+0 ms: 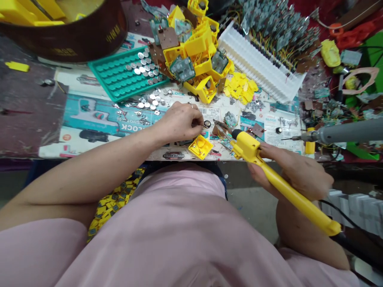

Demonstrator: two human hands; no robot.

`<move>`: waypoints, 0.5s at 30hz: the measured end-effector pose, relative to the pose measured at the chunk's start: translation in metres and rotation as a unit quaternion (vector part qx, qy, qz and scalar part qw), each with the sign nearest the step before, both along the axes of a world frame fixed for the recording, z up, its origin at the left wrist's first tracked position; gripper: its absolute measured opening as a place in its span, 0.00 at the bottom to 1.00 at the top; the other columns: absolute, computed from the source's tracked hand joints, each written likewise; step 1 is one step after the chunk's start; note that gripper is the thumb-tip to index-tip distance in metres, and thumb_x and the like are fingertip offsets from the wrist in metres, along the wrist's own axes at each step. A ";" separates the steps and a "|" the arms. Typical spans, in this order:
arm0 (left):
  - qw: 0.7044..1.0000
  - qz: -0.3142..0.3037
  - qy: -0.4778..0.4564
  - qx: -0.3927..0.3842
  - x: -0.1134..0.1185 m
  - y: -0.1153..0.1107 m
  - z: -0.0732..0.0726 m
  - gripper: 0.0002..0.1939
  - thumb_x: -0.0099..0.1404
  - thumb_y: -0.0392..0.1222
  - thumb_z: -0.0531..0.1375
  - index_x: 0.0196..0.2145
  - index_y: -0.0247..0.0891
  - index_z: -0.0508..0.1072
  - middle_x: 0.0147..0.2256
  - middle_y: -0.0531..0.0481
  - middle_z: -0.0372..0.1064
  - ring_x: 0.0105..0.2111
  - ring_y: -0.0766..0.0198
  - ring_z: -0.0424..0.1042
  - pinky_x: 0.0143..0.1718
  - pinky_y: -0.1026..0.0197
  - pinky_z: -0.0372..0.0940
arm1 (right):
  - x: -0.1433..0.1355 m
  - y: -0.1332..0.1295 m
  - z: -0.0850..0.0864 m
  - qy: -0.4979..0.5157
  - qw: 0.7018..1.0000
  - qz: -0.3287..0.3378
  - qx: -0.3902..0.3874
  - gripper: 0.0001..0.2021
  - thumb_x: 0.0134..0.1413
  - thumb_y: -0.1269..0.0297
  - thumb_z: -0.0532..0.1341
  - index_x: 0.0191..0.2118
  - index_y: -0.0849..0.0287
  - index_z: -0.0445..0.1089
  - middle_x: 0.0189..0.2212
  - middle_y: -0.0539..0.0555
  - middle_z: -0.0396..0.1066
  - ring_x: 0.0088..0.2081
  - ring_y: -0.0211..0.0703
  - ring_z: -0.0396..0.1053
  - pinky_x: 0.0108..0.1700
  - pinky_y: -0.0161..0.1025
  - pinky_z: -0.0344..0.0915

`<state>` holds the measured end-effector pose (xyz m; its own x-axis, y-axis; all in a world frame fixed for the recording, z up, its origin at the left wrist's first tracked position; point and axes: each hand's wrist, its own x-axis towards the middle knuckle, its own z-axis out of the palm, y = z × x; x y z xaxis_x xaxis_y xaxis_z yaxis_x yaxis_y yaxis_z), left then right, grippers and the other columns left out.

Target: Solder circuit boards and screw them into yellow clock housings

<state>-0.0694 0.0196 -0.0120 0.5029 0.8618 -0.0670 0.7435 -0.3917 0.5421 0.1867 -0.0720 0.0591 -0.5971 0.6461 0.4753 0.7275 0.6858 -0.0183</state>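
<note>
My right hand [296, 171] is wrapped round a yellow soldering iron [269, 175]. Its metal tip points left over the printed board, close to a small round black part [207, 124]. My left hand [184, 121] is closed, with the thumb and fingertips pinched together beside that round part. What the pinch holds, if anything, is hidden. Just below the left hand lies an open yellow plastic casing [200, 147] with thin wires inside. A small circuit board [230, 118] with wires rests beyond the iron's tip.
Left of centre a green tray [110, 75] holds silvery discs. Yellow casings with circuit boards [194, 48] are piled at the back, beside yellow plastic pieces [241, 87]. A white rack [266, 69] stands behind. At right a grey screwdriver-like tool [344, 131] juts in. A brown tub [66, 40] stands back left.
</note>
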 end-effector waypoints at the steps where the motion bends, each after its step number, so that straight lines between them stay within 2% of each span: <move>1: 1.000 0.000 0.001 0.000 0.000 0.000 0.000 0.10 0.59 0.37 0.59 0.33 0.35 0.81 0.34 0.47 0.77 0.34 0.62 0.73 0.42 0.60 0.64 | 0.000 0.000 0.000 0.000 1.000 0.000 0.007 0.21 0.55 0.64 0.68 0.55 0.53 0.68 0.33 0.48 0.81 0.31 0.39 0.78 0.36 0.32 0.73; 8: 1.000 0.000 -0.006 -0.001 0.000 0.000 -0.002 0.09 0.58 0.38 0.59 0.32 0.35 0.80 0.35 0.46 0.77 0.34 0.61 0.73 0.42 0.58 0.64 | 0.001 0.000 -0.004 0.019 1.000 0.017 0.012 0.24 0.56 0.66 0.67 0.58 0.55 0.67 0.33 0.49 0.81 0.28 0.40 0.79 0.33 0.32 0.74; 12: 1.000 0.005 -0.016 0.005 -0.001 0.000 -0.004 0.09 0.58 0.38 0.58 0.32 0.35 0.79 0.33 0.47 0.77 0.32 0.63 0.72 0.41 0.60 0.64 | 0.006 -0.006 -0.015 0.052 0.999 0.010 0.005 0.27 0.54 0.64 0.68 0.60 0.51 0.66 0.34 0.48 0.81 0.29 0.42 0.79 0.32 0.34 0.75; 15: 0.999 0.006 -0.033 0.012 -0.003 0.000 -0.005 0.11 0.58 0.39 0.59 0.36 0.36 0.79 0.34 0.49 0.76 0.32 0.65 0.72 0.40 0.62 0.64 | 0.009 -0.011 -0.026 0.073 0.997 -0.013 0.022 0.28 0.52 0.64 0.69 0.60 0.50 0.68 0.34 0.47 0.81 0.29 0.42 0.79 0.32 0.35 0.75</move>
<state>-0.0726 0.0191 -0.0166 0.4960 0.8682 -0.0135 0.7101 -0.3966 0.5817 0.1956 -0.0831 0.0335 -0.5019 0.6381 0.5840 0.7373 0.6686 -0.0969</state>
